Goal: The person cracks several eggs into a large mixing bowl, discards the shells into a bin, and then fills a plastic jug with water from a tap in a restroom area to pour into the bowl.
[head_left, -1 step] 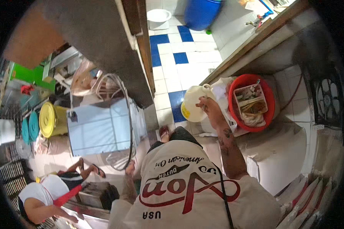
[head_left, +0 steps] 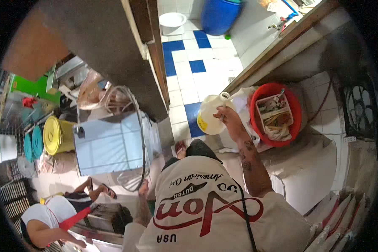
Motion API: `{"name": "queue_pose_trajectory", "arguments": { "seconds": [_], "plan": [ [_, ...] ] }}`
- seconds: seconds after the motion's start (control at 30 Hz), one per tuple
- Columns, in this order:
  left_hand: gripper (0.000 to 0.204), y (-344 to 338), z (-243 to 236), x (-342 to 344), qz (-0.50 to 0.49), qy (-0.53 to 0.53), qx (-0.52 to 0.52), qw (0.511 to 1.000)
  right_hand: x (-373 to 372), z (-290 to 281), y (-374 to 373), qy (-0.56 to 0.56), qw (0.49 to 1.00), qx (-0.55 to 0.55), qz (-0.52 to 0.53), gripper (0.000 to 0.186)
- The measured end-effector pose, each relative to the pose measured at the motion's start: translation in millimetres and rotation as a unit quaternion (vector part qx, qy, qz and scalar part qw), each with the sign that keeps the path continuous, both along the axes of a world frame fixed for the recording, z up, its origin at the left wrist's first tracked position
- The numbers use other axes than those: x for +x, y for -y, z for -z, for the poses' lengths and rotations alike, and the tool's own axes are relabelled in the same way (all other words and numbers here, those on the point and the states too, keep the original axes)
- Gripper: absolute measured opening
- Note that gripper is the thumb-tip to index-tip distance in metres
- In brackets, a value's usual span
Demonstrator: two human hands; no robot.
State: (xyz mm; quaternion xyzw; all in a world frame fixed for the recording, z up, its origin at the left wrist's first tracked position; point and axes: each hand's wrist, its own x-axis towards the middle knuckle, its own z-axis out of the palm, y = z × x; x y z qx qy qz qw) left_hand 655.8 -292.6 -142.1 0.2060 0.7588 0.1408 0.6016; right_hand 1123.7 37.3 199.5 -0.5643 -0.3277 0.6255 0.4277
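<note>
Right hand (head_left: 225, 116) grips a pale jug (head_left: 210, 112) above blue-and-white floor tiles (head_left: 197, 66), near a red basin (head_left: 297, 106); left hand (head_left: 143, 187): grip cannot be determined.

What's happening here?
A person's right hand grips a pale plastic jug near its neck, beside a red basin holding a divided tray of small items. The left hand is low, near a light-blue panel; I can't tell whether it holds anything. At lower left is another person in a white top.
</note>
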Motion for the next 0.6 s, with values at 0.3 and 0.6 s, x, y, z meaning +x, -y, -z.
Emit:
{"name": "queue_pose_trajectory", "arguments": {
  "seconds": [0.3,0.6],
  "plan": [
    [0.034,-157.6,-8.5,59.2,-0.015,0.056,0.028,0.998,4.4,-14.6,-140.2,-0.076,0.996,0.029,-0.044,0.045],
    [0.039,-264.2,-55.3,98.6,-0.079,-0.013,-0.013,0.997,49.8,30.6,-269.0,-0.081,0.994,-0.004,-0.078,0.041]
  ]
}}
